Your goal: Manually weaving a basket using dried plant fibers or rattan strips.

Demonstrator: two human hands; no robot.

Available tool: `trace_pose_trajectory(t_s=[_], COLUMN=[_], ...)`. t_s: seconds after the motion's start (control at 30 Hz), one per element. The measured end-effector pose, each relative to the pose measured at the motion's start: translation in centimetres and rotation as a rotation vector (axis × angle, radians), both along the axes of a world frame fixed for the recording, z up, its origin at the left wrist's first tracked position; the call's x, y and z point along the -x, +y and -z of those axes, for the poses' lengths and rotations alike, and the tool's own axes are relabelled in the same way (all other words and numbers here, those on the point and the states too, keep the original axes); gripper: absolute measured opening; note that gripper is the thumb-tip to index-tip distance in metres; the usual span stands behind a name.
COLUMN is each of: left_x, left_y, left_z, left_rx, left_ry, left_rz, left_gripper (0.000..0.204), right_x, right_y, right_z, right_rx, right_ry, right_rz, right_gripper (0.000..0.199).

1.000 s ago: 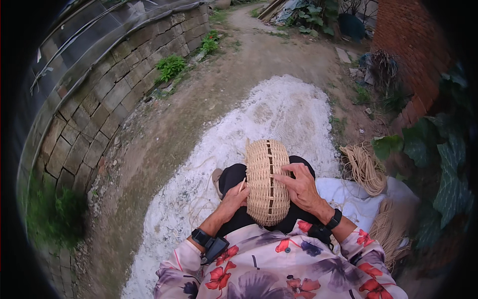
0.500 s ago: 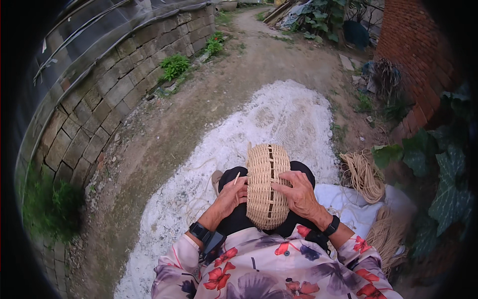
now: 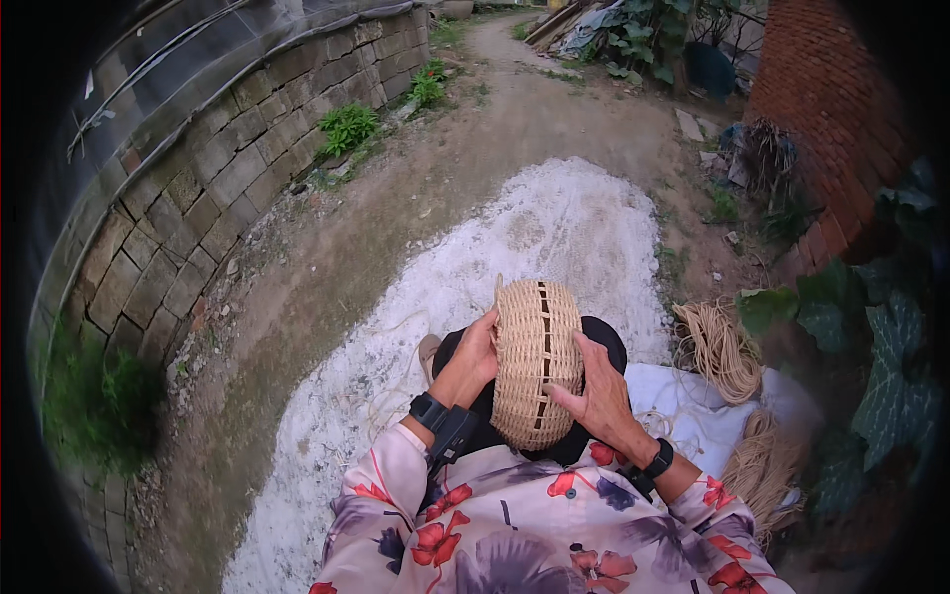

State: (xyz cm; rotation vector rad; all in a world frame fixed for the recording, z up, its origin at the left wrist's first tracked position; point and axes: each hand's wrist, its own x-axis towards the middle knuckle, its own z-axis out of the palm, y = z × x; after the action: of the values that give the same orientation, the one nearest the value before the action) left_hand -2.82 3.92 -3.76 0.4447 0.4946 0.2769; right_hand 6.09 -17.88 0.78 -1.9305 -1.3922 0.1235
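A block wall (image 3: 198, 198) curves along well to the left of the woven basket (image 3: 515, 366), while a red brick wall (image 3: 826, 119) rises far off beyond it on the right. Pale white ground (image 3: 396, 346) spreads beneath and ahead of the basket, and a white cloth (image 3: 683, 391) lies to its right, near a coil of cord (image 3: 717, 346). The basket itself sits over the person's lap, between the two hands. The left hand (image 3: 477, 351) grasps its left side; the right hand (image 3: 606, 394) grips its right side, fingers extended, thumb near its dark lengthwise gap.
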Motion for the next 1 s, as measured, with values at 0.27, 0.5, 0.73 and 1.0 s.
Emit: trace_pose_trajectory(t_s=[0.27, 0.5, 0.73, 1.0], left_x=[0.4, 0.5, 5.8, 8.5], left_y=[-2.6, -4.8, -5.8, -9.8], left_z=[-0.9, -1.3, -0.7, -0.6], left_rx=[-0.027, -0.073, -0.043, 0.176], left_ry=[-0.111, -0.257, -0.312, -0.373], left_rz=[-0.340, -0.171, 0.088, 0.005], left_gripper=[0.039, 0.031, 0.032, 0.039], right_x=[-0.5, -6.6, -7.0, -2.8], right_y=[1.2, 5.4, 6.9, 10.0], right_z=[0.3, 0.5, -0.8, -4.0], right_rx=[-0.097, -0.105, -0.036, 0.068], right_ry=[0.035, 0.752, 0.645, 0.126], right_rz=[0.035, 0.116, -0.020, -0.170], right_gripper=[0.086, 0.073, 0.078, 0.065])
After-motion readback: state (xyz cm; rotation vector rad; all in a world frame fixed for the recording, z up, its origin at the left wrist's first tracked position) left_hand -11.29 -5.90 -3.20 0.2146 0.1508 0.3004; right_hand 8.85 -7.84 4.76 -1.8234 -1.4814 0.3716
